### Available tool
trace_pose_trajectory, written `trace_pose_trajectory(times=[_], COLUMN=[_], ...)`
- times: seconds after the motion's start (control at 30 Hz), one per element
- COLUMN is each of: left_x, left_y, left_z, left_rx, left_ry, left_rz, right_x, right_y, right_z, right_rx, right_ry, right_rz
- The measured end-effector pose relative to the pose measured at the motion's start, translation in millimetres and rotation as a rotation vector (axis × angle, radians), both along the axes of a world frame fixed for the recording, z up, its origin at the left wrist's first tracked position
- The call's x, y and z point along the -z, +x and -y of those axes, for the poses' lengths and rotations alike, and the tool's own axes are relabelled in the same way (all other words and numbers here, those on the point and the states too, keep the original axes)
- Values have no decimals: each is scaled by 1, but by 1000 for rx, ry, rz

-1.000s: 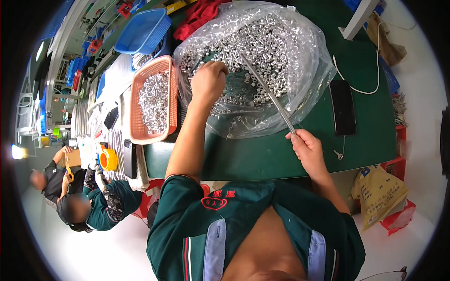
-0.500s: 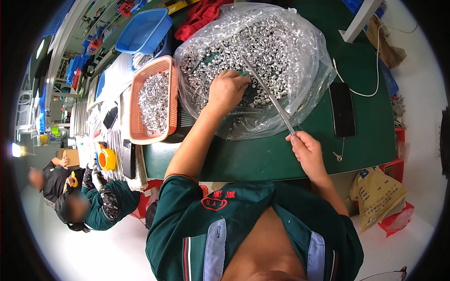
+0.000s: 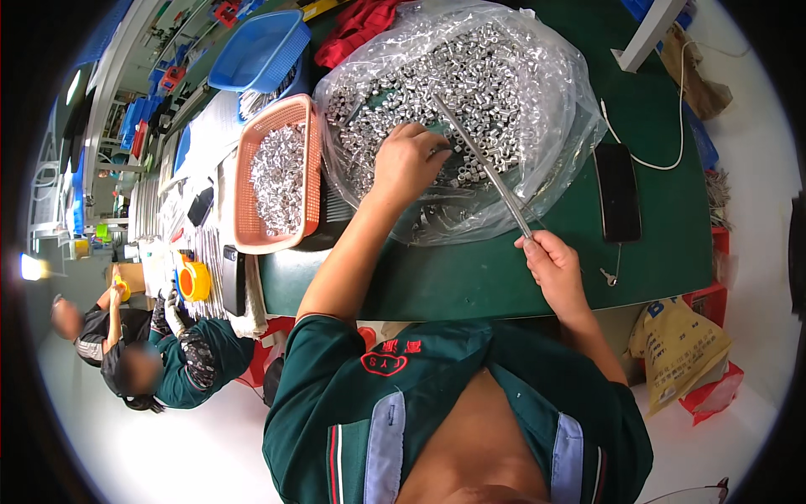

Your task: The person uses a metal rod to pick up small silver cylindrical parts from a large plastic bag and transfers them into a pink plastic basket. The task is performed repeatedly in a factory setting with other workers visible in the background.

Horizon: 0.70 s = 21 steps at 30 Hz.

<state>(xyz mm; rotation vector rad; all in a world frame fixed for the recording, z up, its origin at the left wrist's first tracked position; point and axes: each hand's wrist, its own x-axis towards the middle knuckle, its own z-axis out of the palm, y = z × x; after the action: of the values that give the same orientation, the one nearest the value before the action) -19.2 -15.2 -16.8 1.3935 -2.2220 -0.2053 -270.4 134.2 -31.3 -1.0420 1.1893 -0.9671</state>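
A clear plastic bag (image 3: pixel 561 181) lies spread open on the green table, heaped with small silvery metal sleeves (image 3: pixel 504 101). Over the near part of the heap is my left hand (image 3: pixel 410 161), its fingers curled and thumb drawn in. Whatever sits between those fingertips is too small to make out. My right hand (image 3: pixel 554 265), closed at the bag's near right edge, grips the near end of a long slim metal rod (image 3: pixel 483 161). The rod slants away to the left across the sleeves, its far end beyond my left fingertips.
A pink basket (image 3: pixel 312 189) of small shiny metal pieces stands left of the bag, with blue baskets (image 3: pixel 260 52) behind. To the right lie a black phone (image 3: pixel 617 193) and a white cable (image 3: pixel 651 168). Two people (image 3: pixel 193 361) work at the far left.
Both hands and the rod keep nearly the same places; my left fingers have shifted slightly over the sleeves. At the far left, a person's arm has moved. The whole view has shifted slightly.
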Motion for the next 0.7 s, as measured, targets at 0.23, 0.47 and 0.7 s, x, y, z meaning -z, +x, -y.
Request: trace_pose_trajectory(times=[0.23,0.47,0.7], left_x=[18,21,-7], left_y=[-17,-19,16], left_z=[8,9,7], left_rx=[-55,-35,-259], left_ry=[5,-38,211], left_rz=[12,-1,-385], right_x=[-1,1,-1], right_y=[0,1,0], right_z=[0,-1,-1], right_rx=[10,8,14], right_ry=[16,-15,-13], right_rz=[-9,-41,-28])
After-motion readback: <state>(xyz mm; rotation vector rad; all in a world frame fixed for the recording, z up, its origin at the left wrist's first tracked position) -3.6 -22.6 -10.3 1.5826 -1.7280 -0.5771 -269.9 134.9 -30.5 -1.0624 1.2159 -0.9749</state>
